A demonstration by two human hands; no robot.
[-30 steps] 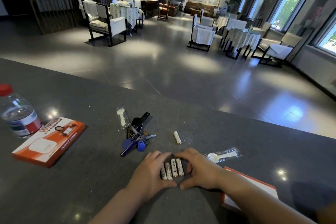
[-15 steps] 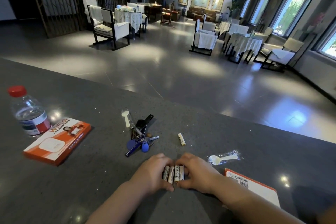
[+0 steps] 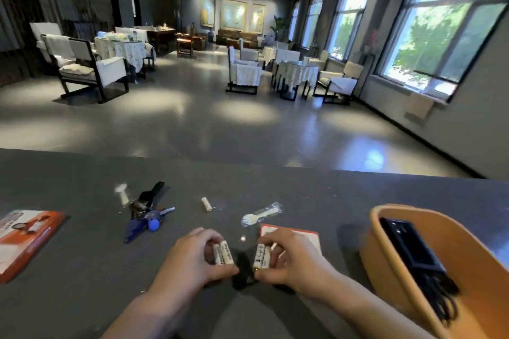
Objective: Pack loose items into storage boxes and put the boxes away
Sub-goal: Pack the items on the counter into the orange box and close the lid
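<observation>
1. The left hand (image 3: 190, 261) pinched two batteries (image 3: 223, 252); the right hand (image 3: 289, 259) pinched two more (image 3: 261, 255).
2. Best judged: grip firmly and tip both pairs into the tan box (image 3: 391, 264), which stood just right of the right hand.
3. Both forearms reached forward, with fingers curled and thumbs underneath.
4. One stray battery (image 3: 206, 204) lay beyond the hands, well left of the box.

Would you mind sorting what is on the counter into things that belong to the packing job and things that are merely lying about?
Belonging to the job:
- batteries in left hand
- batteries in right hand
- loose battery
- key bunch
- two wrapped plastic spoons
- tan storage box

Possibly just lying about:
- orange carton
- red-edged card
</observation>
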